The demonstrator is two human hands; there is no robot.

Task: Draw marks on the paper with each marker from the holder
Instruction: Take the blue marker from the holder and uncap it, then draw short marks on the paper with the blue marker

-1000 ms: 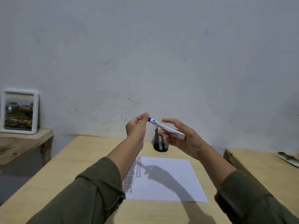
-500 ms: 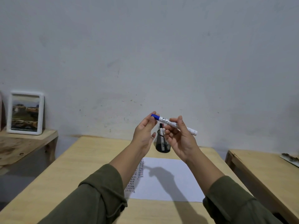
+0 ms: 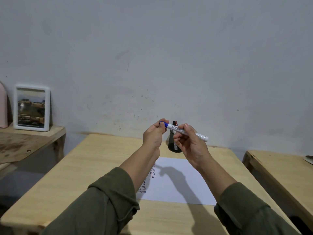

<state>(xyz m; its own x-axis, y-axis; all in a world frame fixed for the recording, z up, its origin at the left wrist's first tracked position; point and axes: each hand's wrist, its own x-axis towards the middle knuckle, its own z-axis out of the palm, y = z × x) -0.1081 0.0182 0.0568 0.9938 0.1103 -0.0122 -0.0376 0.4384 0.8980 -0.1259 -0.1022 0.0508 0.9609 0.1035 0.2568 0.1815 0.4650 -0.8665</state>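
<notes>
I hold a white marker with a blue cap (image 3: 184, 131) in the air above the table. My right hand (image 3: 190, 145) grips its white barrel. My left hand (image 3: 155, 134) pinches the blue cap end. Behind my hands stands a black mesh holder (image 3: 172, 145) with a red-topped marker (image 3: 175, 123) sticking out. A white paper (image 3: 179, 184) lies on the wooden table (image 3: 94, 167) below, with rows of short marks along its left side, partly hidden by my left forearm.
A white-framed picture (image 3: 31, 107) and a pink object (image 3: 3, 106) stand on a low wooden shelf (image 3: 25, 141) at the left. Another wooden table (image 3: 284, 168) sits at the right, separated by a narrow gap. A grey wall rises behind.
Both hands came closer together around the blue-capped marker. My right hand turned from palm-up to gripping the barrel from behind, and my left fingers closed on the cap. The view shifted slightly.
</notes>
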